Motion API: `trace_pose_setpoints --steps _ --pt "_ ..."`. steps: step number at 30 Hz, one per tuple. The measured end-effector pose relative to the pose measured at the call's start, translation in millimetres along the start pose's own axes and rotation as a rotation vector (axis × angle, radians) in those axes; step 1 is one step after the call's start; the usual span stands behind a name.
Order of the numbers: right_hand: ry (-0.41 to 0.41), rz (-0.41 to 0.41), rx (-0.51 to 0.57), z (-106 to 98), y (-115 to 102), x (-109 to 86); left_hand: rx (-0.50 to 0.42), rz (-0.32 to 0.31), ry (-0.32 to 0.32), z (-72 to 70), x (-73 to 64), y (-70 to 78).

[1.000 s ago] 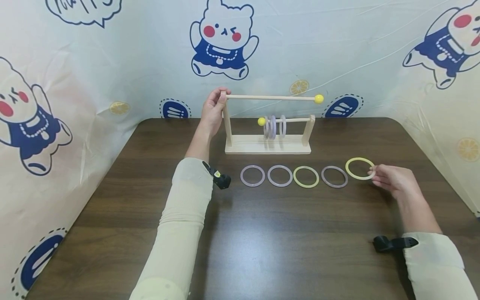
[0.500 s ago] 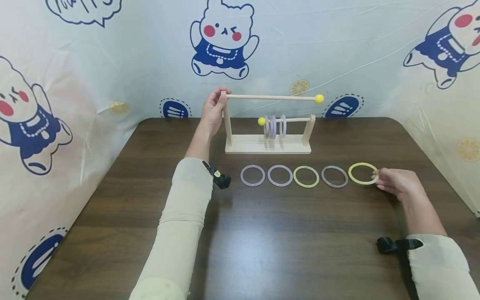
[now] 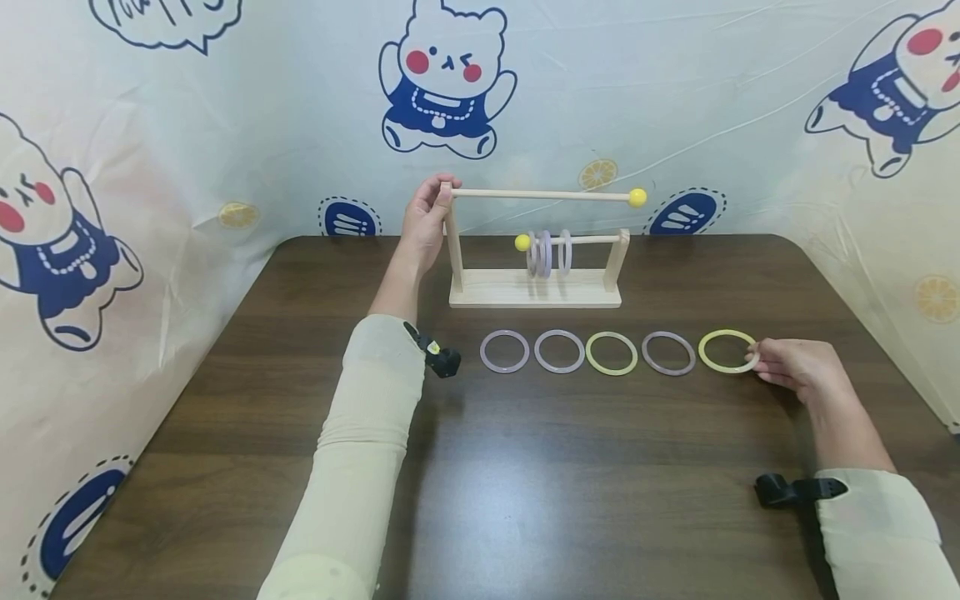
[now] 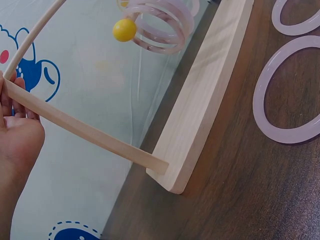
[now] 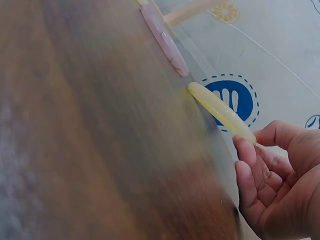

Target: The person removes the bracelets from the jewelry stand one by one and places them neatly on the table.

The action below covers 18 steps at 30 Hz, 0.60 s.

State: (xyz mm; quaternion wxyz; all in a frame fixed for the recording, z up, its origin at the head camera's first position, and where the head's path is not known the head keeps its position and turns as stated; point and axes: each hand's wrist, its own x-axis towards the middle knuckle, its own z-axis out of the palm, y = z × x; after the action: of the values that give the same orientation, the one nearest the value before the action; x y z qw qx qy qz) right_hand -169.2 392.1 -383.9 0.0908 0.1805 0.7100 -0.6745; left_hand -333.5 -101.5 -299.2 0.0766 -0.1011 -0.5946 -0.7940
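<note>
My left hand [image 3: 426, 218] grips the top of the tall left post of a wooden rack [image 3: 495, 292]. The rack has two rods, each tipped with a yellow ball [image 3: 637, 197]. Several pale purple rings [image 3: 547, 255] hang on the lower rod; the upper rod carries none. At the right end of a row on the table, my right hand [image 3: 806, 368] pinches the right edge of a yellow ring [image 5: 222, 109] between thumb and fingers. The ring lies nearly flat; whether it touches the table is hard to tell.
Left of the held ring lie a greyish purple ring [image 3: 648, 358], another yellow ring [image 3: 589, 358] and two pale purple rings [image 3: 538, 358], in line before the rack. A printed cloth [image 3: 300, 100] hangs behind the brown table [image 3: 525, 467].
My right hand has brought the yellow ring slightly right and nearer to me, into line with the row. The left hand and the rack have stayed put.
</note>
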Motion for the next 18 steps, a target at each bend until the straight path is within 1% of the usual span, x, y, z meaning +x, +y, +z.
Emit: trace_pose_setpoints --steps 2,3,5,9,11,15,18 --pt "0.008 -0.011 -0.037 0.5 -0.6 -0.9 -0.003 0.002 -0.001 -0.3 0.1 -0.4" --pt "0.017 -0.020 -0.072 0.8 -1.1 -1.6 -0.002 0.003 -0.002 -0.5 0.0 -0.5" --pt "0.038 -0.052 -0.189 1.5 -2.1 -2.9 0.003 0.003 -0.001 -0.8 -0.1 -0.6" --pt "0.095 -0.114 -0.477 3.0 -4.3 -5.1 0.002 0.003 0.004 -1.1 -0.3 -0.3" --pt "0.115 -0.131 -0.581 3.5 -5.4 -5.7 0.000 0.000 0.005 -1.1 -0.3 -0.2" --pt "0.131 -0.144 -0.700 3.8 -7.3 -7.6 0.002 -0.005 0.003 -0.4 -1.2 1.1" --pt "0.140 -0.139 -0.752 3.9 -8.2 -9.6 0.010 -0.009 0.002 0.0 -1.6 2.0"
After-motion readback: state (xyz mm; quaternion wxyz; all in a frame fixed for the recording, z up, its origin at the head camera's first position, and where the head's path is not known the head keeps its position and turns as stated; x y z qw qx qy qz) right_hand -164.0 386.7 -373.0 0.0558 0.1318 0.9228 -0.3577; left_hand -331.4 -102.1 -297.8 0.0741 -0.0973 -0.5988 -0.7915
